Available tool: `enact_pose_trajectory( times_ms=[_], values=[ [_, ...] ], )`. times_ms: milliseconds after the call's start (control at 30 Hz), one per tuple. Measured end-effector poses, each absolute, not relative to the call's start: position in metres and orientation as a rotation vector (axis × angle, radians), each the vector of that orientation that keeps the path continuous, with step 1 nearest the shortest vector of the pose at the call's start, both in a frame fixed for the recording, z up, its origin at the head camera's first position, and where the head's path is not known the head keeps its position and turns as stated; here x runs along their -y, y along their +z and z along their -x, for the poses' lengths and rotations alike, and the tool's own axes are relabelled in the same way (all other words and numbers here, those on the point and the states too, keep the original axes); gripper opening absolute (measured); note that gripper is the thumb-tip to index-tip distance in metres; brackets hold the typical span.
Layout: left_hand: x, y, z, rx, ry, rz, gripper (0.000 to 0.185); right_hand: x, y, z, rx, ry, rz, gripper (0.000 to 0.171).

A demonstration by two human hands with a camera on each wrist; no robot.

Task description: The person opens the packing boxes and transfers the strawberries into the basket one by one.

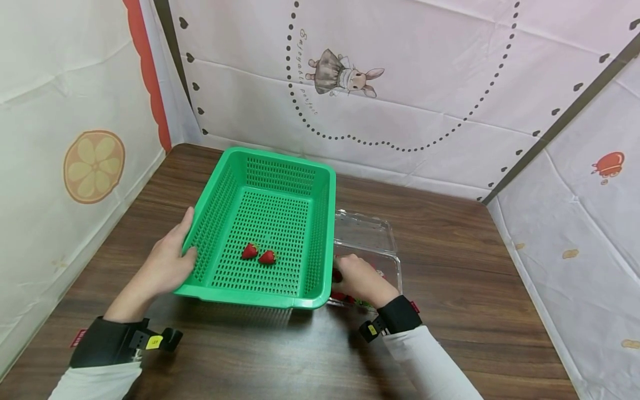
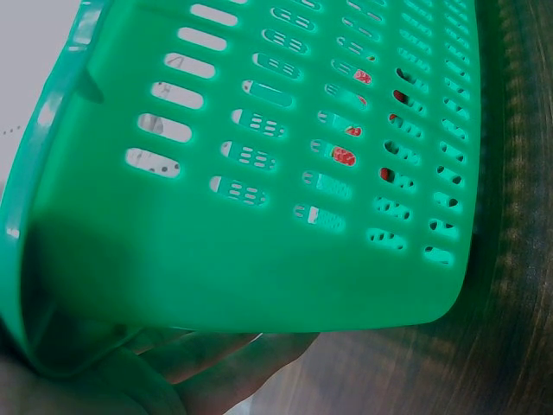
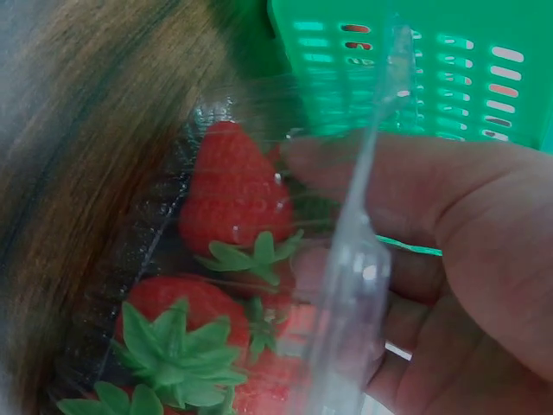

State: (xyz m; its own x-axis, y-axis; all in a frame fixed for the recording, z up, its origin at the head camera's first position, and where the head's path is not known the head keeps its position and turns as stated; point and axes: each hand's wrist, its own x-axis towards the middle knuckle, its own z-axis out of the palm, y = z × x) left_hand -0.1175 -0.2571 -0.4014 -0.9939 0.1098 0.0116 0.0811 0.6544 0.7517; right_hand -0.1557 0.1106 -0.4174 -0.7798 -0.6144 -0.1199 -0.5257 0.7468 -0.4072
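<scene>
A green plastic basket [image 1: 270, 303] with slotted walls sits at the centre of the head view, overlapping part of a clear plastic box [image 1: 398, 272]. My left hand [image 1: 172, 258] holds the basket's left side, thumb over the rim and fingers outside. Two strawberries [image 1: 267, 257] lie on the basket floor. Just right of the basket, my right hand [image 1: 361, 280] reaches into the clear box among several strawberries [image 3: 232, 190] with green leaves. Its thumb and a finger are right beside one strawberry; I cannot tell whether they pinch it.
The box's clear lid [image 1: 367, 232] lies folded open behind it. A dark wooden table [image 1: 465, 300] carries everything. Printed cloth [image 1: 430, 66] hangs at the back and along both sides of the table.
</scene>
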Motion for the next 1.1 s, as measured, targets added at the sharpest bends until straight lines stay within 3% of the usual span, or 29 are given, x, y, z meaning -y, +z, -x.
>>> enact_pose_trajectory(
  times_ms=[1100],
  values=[
    [0.256, -0.401, 0.117, -2.823, 1.269, -0.154, 0.077, -0.134, -0.391, 0.155, -2.618, -0.649, 1.103, 0.024]
  ],
)
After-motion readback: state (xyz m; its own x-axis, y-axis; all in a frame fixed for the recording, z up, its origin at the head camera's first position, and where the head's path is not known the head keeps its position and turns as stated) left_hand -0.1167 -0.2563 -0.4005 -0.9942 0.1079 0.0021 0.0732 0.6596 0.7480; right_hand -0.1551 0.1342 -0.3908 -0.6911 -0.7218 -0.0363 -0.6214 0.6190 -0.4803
